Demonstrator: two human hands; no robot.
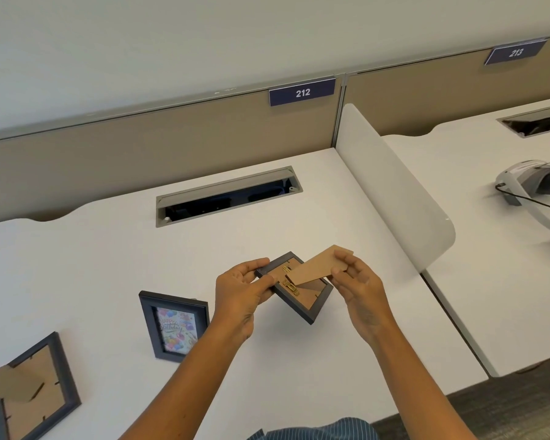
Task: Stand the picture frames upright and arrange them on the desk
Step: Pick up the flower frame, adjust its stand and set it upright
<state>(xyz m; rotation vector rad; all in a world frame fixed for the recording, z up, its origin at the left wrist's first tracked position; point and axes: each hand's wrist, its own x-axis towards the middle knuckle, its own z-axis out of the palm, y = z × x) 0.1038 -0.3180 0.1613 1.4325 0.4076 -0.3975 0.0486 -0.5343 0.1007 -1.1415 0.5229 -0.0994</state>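
Note:
I hold a small dark picture frame (308,304) above the white desk (108,255), its brown back facing me. My left hand (240,295) grips its left corner. My right hand (361,292) pinches the cardboard stand flap (315,265), which is swung out from the back on a brass hinge. A second dark frame (173,325) with a colourful birthday picture stands upright on the desk to the left. A third frame (29,390) lies face down at the far left, its cardboard stand partly lifted.
A grey cable tray opening (226,196) is set into the desk behind the frames. A white curved divider (394,192) separates this desk from the one on the right, where a white headset (534,185) with a cable lies. A beige partition wall with the label 212 (302,93) closes the back.

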